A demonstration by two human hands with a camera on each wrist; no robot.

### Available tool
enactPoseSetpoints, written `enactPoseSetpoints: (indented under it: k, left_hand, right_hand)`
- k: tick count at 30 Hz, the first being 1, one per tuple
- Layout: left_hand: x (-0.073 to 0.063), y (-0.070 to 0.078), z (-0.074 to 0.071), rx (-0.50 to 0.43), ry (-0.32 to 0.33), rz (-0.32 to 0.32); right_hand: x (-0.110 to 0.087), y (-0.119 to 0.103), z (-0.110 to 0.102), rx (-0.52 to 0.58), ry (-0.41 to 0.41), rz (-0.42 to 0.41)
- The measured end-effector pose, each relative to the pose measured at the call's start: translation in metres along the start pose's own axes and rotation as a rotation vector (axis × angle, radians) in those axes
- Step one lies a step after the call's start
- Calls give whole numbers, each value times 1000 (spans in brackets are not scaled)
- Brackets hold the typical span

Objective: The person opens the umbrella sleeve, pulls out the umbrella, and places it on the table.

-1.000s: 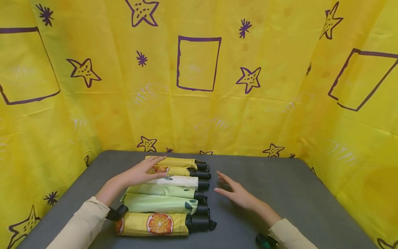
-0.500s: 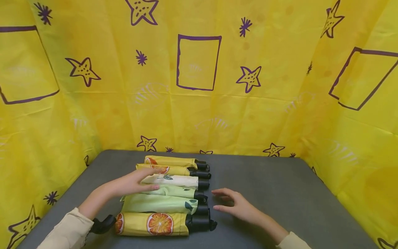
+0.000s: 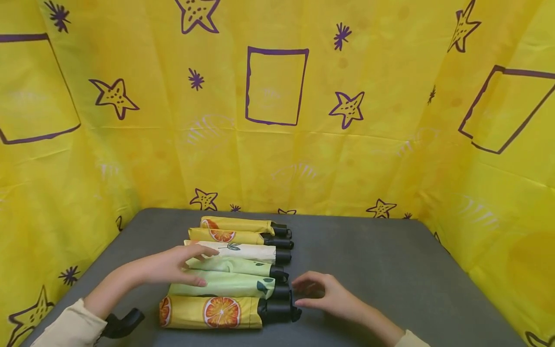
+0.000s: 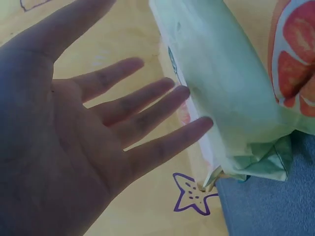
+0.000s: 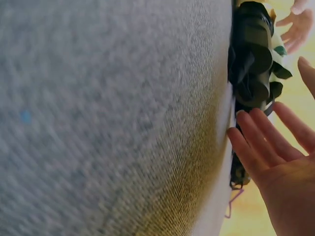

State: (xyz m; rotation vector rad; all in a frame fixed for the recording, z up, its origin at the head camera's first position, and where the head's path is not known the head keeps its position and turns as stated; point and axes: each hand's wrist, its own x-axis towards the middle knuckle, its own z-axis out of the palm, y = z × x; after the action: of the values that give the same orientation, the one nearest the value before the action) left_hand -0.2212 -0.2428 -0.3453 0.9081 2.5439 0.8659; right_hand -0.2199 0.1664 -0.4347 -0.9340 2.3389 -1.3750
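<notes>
Several folded umbrellas lie side by side in a row, their black handles toward the right. Nearest is a yellow umbrella with orange slices [image 3: 221, 312]; behind it come two light green umbrellas [image 3: 230, 285], a white umbrella [image 3: 253, 251] and two yellow umbrellas [image 3: 243, 224] at the back. My left hand [image 3: 166, 266] hovers with spread fingers at the left ends of the green and white ones; contact is unclear. In the left wrist view its fingers stand beside a green umbrella [image 4: 221, 83]. My right hand [image 3: 331, 298], fingers slightly bent, is beside the front black handles [image 3: 277, 311], holding nothing.
The umbrellas lie on a dark grey table [image 3: 381, 260]. Yellow cloth [image 3: 277, 159] with purple starfish drawings hangs behind it and on both sides. A black strap-like piece [image 3: 123, 324] is at the left wrist.
Both hands have come nearer to me along the row. The left has also shifted left, from the back umbrellas to the green ones; the right has moved down beside the front handles. The umbrellas stay put.
</notes>
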Motion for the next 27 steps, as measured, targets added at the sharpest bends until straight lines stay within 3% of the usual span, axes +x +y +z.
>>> enactPoseSetpoints:
  k: [6,16,27]
  left_hand:
    - [-9,1,-2,-30,-37,12]
    - [-19,-2,0,-100,-124,116]
    - [-26,-12,7,-55,-138,166]
  right_hand:
    - [-2,-3,4,24,-15,-20]
    - [-1,-1,9,36,14,-120]
    - [-2,-3,13,51,-1,-138]
